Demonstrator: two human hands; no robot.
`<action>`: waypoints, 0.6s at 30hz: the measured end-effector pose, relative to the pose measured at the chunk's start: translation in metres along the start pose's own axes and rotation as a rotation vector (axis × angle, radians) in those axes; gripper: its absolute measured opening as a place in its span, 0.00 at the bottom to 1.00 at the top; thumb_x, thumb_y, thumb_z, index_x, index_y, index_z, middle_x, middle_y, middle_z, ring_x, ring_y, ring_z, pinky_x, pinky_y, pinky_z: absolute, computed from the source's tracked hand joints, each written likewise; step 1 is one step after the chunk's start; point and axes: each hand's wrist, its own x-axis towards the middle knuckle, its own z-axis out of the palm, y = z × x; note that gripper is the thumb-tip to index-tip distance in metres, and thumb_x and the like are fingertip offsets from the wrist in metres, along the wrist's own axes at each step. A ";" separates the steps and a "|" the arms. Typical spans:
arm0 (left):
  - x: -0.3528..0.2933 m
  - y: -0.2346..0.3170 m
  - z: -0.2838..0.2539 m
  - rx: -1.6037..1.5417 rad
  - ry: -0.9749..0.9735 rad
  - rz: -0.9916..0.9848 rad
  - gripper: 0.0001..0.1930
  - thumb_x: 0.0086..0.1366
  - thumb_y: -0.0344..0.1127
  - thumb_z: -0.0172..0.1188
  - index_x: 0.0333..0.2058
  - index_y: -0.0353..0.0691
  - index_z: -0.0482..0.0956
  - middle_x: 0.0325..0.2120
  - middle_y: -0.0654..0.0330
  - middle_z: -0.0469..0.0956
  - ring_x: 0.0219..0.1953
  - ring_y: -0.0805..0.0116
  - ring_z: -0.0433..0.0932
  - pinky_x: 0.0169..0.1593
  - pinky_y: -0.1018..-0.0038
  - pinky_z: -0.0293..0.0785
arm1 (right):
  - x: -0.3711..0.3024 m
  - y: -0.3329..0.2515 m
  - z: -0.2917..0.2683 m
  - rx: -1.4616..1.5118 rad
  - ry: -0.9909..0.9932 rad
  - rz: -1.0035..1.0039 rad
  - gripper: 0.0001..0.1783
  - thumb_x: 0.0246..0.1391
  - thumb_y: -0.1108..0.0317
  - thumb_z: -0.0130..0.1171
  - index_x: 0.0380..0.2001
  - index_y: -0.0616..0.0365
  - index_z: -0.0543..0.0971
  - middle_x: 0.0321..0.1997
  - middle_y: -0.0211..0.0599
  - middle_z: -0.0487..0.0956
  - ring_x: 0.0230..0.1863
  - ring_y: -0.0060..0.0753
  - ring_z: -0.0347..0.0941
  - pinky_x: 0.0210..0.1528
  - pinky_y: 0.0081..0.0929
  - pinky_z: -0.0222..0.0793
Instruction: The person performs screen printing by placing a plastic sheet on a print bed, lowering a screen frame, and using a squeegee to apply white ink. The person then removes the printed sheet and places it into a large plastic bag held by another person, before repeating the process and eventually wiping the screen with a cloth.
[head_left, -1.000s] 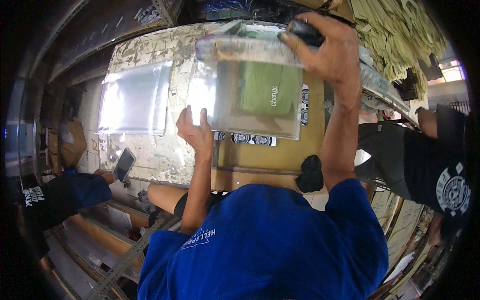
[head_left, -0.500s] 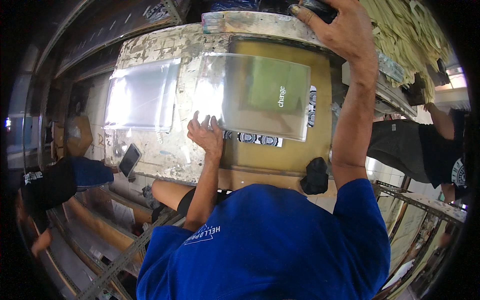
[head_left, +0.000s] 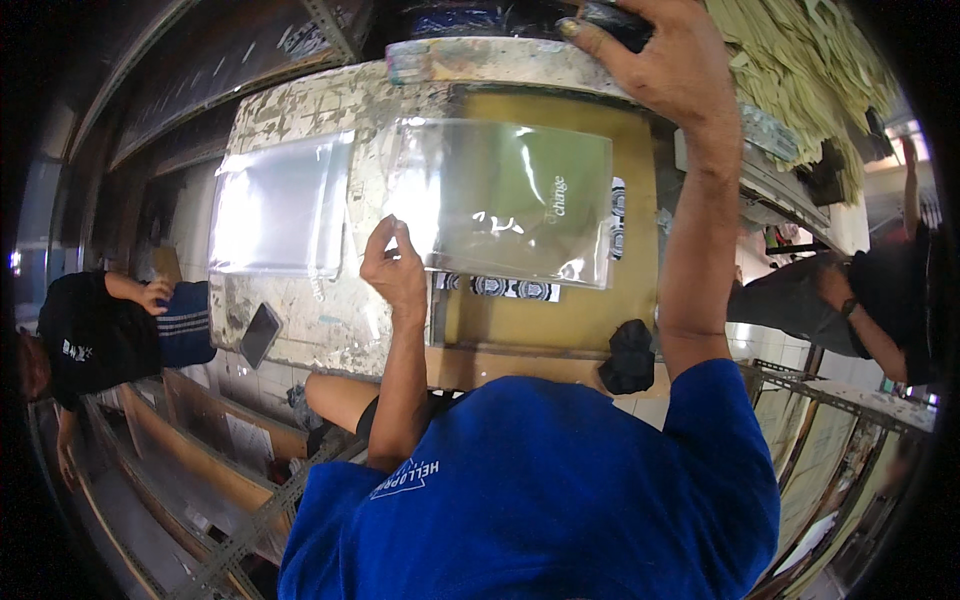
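A clear plastic bag (head_left: 510, 235) with white lettering lies over a yellowish, screen-like panel (head_left: 630, 310), a green area showing through it. My left hand (head_left: 395, 275) is at the bag's near left corner, thumb and fingers pinched together on its edge. At the far right my right hand (head_left: 680, 75) closes round a dark object (head_left: 618, 25) beyond the panel's far edge; its kind I cannot make out. A second clear bag or stack of them (head_left: 280, 205) lies to the left on the paint-stained table (head_left: 370, 310).
A phone (head_left: 261, 335) lies near the table's left front corner. A crumpled black cloth (head_left: 628, 357) sits at the near right. Patterned black-and-white strips (head_left: 500, 287) edge the bag. Light cloth strips (head_left: 810, 60) hang at the far right. Other people stand left (head_left: 100, 325) and right (head_left: 880, 300).
My left hand's fingers have gone from spread to pinched at the bag's edge. The bag has shifted slightly and its surface ripples. My right hand stays on the dark object.
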 end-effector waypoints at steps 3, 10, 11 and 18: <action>0.000 -0.001 -0.002 -0.019 -0.013 -0.026 0.11 0.64 0.30 0.62 0.43 0.29 0.83 0.34 0.53 0.84 0.34 0.69 0.81 0.31 0.78 0.74 | -0.002 -0.001 -0.004 -0.050 0.017 -0.046 0.19 0.44 0.57 0.69 0.31 0.65 0.84 0.29 0.49 0.83 0.33 0.45 0.82 0.40 0.33 0.75; 0.003 -0.007 -0.012 -0.140 0.012 -0.051 0.12 0.66 0.27 0.60 0.43 0.23 0.80 0.35 0.49 0.82 0.35 0.67 0.79 0.38 0.74 0.77 | -0.004 0.035 0.015 -0.163 0.051 -0.142 0.22 0.42 0.49 0.71 0.34 0.55 0.85 0.28 0.43 0.84 0.31 0.46 0.82 0.36 0.36 0.77; 0.006 -0.006 -0.014 -0.105 0.020 -0.051 0.12 0.66 0.27 0.59 0.43 0.23 0.80 0.35 0.49 0.82 0.35 0.67 0.79 0.39 0.73 0.77 | -0.002 0.035 0.013 -0.187 0.060 -0.157 0.22 0.42 0.48 0.71 0.33 0.54 0.85 0.28 0.43 0.83 0.31 0.46 0.82 0.36 0.38 0.76; 0.013 -0.002 -0.020 -0.148 0.045 -0.176 0.14 0.66 0.29 0.60 0.45 0.23 0.80 0.35 0.49 0.83 0.36 0.67 0.79 0.41 0.74 0.76 | 0.000 0.034 0.009 -0.153 0.009 -0.130 0.21 0.41 0.51 0.70 0.33 0.57 0.84 0.28 0.46 0.83 0.31 0.52 0.80 0.36 0.40 0.75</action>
